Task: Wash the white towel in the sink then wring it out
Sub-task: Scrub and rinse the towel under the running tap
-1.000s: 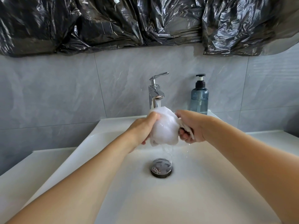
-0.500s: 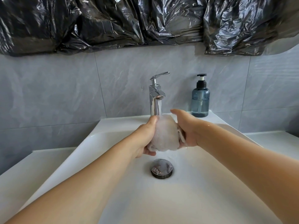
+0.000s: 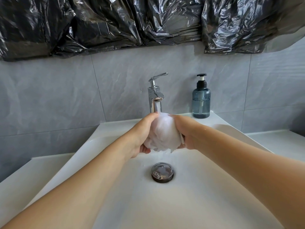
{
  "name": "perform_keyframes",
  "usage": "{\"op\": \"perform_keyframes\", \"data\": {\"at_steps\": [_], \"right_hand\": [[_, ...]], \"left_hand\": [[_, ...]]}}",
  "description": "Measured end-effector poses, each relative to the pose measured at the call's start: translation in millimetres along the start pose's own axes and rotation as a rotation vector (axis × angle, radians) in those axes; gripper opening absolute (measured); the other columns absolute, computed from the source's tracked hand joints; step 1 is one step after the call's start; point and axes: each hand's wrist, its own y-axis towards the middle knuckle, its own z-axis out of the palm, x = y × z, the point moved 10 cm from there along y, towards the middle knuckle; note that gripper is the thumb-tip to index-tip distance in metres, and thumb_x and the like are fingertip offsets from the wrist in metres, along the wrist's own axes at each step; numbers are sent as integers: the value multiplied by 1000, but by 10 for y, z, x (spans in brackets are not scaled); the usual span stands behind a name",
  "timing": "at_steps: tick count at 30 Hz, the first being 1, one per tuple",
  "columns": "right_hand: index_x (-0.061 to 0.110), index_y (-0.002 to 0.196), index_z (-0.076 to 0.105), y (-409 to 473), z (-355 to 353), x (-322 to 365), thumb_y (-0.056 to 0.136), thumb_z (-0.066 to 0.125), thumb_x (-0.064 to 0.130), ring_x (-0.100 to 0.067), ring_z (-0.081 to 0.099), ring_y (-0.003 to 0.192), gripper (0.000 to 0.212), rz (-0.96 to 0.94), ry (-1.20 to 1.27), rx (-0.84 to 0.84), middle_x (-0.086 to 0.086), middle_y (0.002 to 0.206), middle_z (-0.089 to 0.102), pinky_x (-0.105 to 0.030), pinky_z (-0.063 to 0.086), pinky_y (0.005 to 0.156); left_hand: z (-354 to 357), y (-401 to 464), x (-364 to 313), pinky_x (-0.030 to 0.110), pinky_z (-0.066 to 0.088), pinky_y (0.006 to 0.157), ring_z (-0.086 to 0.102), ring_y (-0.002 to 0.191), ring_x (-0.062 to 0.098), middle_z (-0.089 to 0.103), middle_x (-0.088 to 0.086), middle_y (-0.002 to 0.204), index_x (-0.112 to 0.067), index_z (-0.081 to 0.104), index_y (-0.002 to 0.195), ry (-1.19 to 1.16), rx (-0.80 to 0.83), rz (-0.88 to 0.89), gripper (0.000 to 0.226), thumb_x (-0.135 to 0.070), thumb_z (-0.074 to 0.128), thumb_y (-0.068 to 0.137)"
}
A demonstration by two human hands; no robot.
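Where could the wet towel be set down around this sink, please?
Bare counter lies left of the sink and right of it, past the soap bottle. The back ledge left of the faucet is bare. Under the spout it is crowded: both hands grip the towel.

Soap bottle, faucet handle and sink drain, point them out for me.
soap bottle point(image 3: 201, 101), head view, on its blue body.
faucet handle point(image 3: 159, 75), head view, on the chrome lever.
sink drain point(image 3: 162, 173), head view, on the stopper's top.
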Motion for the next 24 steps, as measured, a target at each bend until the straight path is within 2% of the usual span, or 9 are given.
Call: {"op": "perform_keyframes", "data": {"at_steps": [3,7,9,11,13,21,24], "right_hand": [[11,98,64,28,33,-30,99,47,29,-22,64,69,25,6,59,19,-10,93,69,-22,54,47],[9,105,66,-3,-10,-114,97,39,40,-30,67,75,42,68,52,-39,-17,97,73,-35,57,63],[10,104,65,-13,-16,-102,96,35,45,-31,67,71,47,70,58,-53,-17,88,72,-33,55,57],[10,98,66,-29,-6,-92,93,36,44,-30,67,68,45,69,74,-49,-15,75,71,-31,52,55],[11,91,64,-37,-12,-62,92,38,41,-30,65,68,40,49,75,-44,-13,68,69,-32,52,60],[17,84,66,-55,8,14,88,55,42,-21,66,62,28,3,57,-30,-2,57,68,-29,52,62],[15,89,67,-37,16,16,91,51,42,-22,67,67,31,-5,-47,-36,-5,66,72,-30,55,65]], "left_hand": [[33,-21,-13,26,32,50,52,49,19,65,6,62,-20,70,91,50,-3,2,58,-68,38,90],[-33,-38,-34,23,32,46,50,48,17,63,4,61,-20,69,92,75,-67,11,61,-73,40,91],[-67,-39,-34,21,32,44,49,45,15,60,2,58,-20,68,92,55,-84,9,61,-75,42,89],[-71,-32,-29,21,35,45,51,45,15,61,1,57,-20,67,89,50,-78,6,60,-75,42,89],[-43,-43,-28,22,38,47,56,49,16,65,1,59,-20,68,89,55,-61,3,62,-75,38,91],[34,-54,7,25,47,48,63,59,20,72,6,70,-17,70,95,42,-22,-32,72,-69,21,96],[77,-72,60,26,48,50,63,59,21,72,8,73,-15,69,96,73,5,-70,76,-67,14,98]]}}
